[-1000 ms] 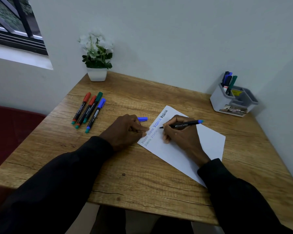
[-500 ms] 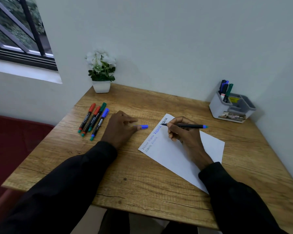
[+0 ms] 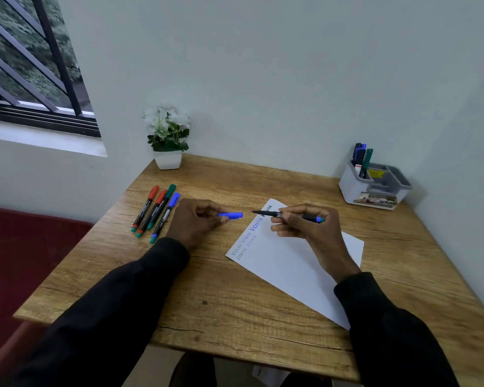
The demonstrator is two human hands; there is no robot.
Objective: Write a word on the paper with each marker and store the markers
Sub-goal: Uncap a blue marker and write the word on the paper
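- The right hand (image 3: 305, 227) is closed around the barrel of an uncapped marker (image 3: 288, 215), fingers curled, tip pointing left toward the other hand and held just above the paper's far corner.
- The left hand (image 3: 196, 222) pinches the blue cap (image 3: 231, 215) between thumb and fingertips, its open end facing the marker tip, a short gap between them.
- The marker looks light, stiff and smooth-sided; a grip near the middle of the barrel, as now, should give the best control for lining up tip and cap.
- The cap is small and slick, so it probably needs a firm pinch on its closed end, leaving the mouth free; a push along the axis should seat it.
- The exposed tip is the one delicate, staining part; best kept off fingers and sleeve.
- The paper (image 3: 291, 263) lies under the right hand, thin and limp, with words written along its left edge; it may slide if nudged.
- Four capped markers (image 3: 157, 210) lie side by side just left of the left hand.
- The holder (image 3: 355, 188), with several markers already standing in it, sits beyond the right hand, well apart.
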